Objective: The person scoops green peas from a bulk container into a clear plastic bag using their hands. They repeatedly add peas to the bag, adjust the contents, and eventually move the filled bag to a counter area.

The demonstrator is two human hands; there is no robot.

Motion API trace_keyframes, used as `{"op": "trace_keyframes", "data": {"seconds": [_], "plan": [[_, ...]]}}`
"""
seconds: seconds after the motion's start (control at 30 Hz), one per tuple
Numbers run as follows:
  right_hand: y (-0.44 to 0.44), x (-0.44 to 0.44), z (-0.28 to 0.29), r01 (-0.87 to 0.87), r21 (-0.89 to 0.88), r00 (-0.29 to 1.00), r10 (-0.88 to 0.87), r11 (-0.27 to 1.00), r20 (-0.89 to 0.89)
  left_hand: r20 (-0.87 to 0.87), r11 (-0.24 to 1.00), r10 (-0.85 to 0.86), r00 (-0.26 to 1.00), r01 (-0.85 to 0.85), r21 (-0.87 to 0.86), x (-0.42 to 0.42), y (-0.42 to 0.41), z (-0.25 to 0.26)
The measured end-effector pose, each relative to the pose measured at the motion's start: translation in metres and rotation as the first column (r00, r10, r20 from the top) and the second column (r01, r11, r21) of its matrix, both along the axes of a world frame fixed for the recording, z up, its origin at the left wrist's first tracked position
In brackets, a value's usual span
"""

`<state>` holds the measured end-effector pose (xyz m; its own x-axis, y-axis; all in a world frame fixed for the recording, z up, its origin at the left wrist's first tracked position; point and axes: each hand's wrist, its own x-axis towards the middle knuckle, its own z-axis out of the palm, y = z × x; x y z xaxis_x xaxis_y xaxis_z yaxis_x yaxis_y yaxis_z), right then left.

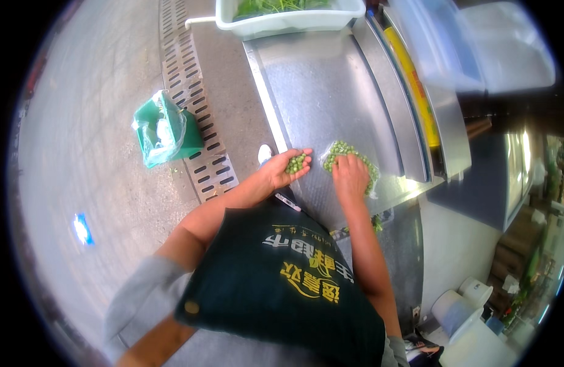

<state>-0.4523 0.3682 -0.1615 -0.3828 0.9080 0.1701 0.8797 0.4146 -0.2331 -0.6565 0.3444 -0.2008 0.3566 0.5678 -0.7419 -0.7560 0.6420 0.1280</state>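
A small heap of green peas (295, 164) lies in the cupped palm of my left hand (282, 167), which is turned up at the near edge of the steel counter. To its right, a clear plastic bag of green peas (341, 147) lies flat on the metal top. My right hand (351, 174) rests over this bag, palm down with fingers bent onto the peas. Its fingertips are partly hidden, so whether they pinch anything is unclear.
A white plastic tub (291, 20) of leafy greens stands at the counter's (328, 91) far end. Translucent bins (507, 46) sit beyond the raised steel ledges at right. On the floor, a green bin (190, 135) with a clear liner stands by the slotted drain cover (199, 110).
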Motion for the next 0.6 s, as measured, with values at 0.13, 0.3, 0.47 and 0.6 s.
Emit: {"op": "trace_keyframes", "data": {"seconds": [0.13, 0.3, 0.47, 0.6], "plan": [[0.000, 0.007, 0.002, 0.117, -0.097, 0.960, -0.137, 0.988, -0.244, -0.016, 1.000, -0.002, 1.000, 0.001, -0.009, 0.001, 0.000, -0.001], [-0.017, 0.045, 0.027, 0.341, -0.371, 0.690, -0.498, 0.864, -0.526, -0.030, 1.000, -0.005, 1.000, 0.005, -0.003, 0.001, -0.002, -0.001], [-0.063, 0.122, 0.009, 0.544, -0.325, 0.590, -0.628, 0.774, -0.507, -0.046, 1.000, -0.005, 0.999, 0.004, -0.021, 0.002, -0.001, 0.002], [-0.105, 0.148, 0.016, 0.656, -0.238, 0.676, -0.698, 0.716, -0.236, -0.052, 1.000, -0.009, 0.999, 0.009, -0.006, 0.005, 0.004, 0.014]]}}
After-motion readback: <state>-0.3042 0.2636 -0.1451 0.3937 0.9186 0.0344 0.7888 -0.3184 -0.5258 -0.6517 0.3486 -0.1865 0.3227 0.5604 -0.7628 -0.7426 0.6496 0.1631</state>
